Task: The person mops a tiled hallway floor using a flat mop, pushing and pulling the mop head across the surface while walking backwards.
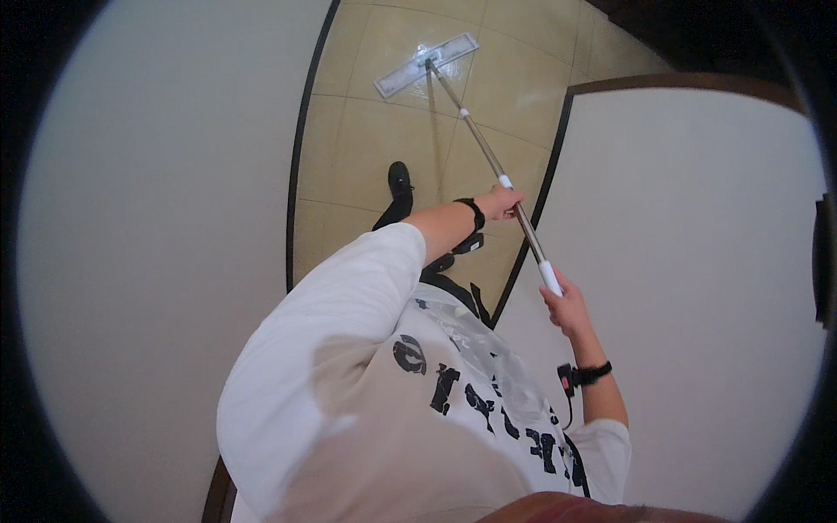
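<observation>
A flat mop with a long metal pole (pixel 485 145) slants across the view. Its rectangular head (pixel 451 50) lies on the tan tiled floor (pixel 516 85), up ahead of me. My left hand (pixel 503 202) is closed around the middle of the pole, just below a white collar (pixel 504 182). At the near end, my right hand (pixel 566 306) grips the white handle (pixel 550 278). Glossy reflections show on the tiles around the mop head. Both wrists wear black straps with small devices, and the undersides of my fingers are partly hidden.
White walls stand on the left (pixel 157 196) and right (pixel 686 229), edged by black baseboards (pixel 302 131). The right wall ends at a corner with brown trim (pixel 686 80). Dark furniture or a doorway (pixel 706 33) is beyond it. My black shoe (pixel 399 180) is on the floor.
</observation>
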`<state>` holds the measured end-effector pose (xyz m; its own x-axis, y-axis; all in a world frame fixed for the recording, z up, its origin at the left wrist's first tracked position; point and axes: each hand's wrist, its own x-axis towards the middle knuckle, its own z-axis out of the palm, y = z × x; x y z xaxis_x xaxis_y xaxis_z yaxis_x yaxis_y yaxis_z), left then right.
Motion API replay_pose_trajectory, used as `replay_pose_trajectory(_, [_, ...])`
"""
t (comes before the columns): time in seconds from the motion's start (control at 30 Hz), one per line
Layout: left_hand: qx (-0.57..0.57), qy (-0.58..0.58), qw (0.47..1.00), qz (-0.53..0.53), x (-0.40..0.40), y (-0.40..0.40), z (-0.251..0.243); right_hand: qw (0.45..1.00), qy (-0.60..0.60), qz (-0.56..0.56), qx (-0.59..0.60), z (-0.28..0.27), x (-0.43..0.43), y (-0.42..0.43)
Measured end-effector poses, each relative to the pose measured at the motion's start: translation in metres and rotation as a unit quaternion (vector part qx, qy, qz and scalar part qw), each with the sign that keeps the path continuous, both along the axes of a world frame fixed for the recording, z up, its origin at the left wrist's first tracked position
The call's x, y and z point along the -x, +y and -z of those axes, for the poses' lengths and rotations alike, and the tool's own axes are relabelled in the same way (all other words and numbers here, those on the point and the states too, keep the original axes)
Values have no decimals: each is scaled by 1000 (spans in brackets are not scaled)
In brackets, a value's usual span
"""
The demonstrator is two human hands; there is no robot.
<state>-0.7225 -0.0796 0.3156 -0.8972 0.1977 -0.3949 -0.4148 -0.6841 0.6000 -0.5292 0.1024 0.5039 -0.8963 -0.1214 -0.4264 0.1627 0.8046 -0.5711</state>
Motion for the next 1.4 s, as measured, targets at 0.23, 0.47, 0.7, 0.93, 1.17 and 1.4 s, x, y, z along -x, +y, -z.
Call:
replay_pose_trajectory(0.23, [-126, 24, 990, 66, 28, -5, -6, 980, -114, 46, 156, 1, 67, -54])
replay_pose_trajectory(0.47, [-151, -13, 979, 135, -14, 41, 35, 943, -207, 77, 249, 56, 86, -56])
replay_pose_trajectory(0.7, [-140, -16, 969, 203, -85, 20, 81, 893, -266, 160, 326, 134, 49, -67])
replay_pose_trajectory(0.93, [-120, 63, 975, 174, -72, -9, 17, 843, -193, 267, 427, 127, 181, -55])
replay_pose_trajectory(1.17, [-77, 180, 974, 111, -65, -71, 110, 785, -68, 347, 509, 101, 249, 42])
replay_pose_trajectory(1.4, [95, -121, 986, -59, -135, -157, 270, 794, 62, 410, 444, 127, 250, 105])
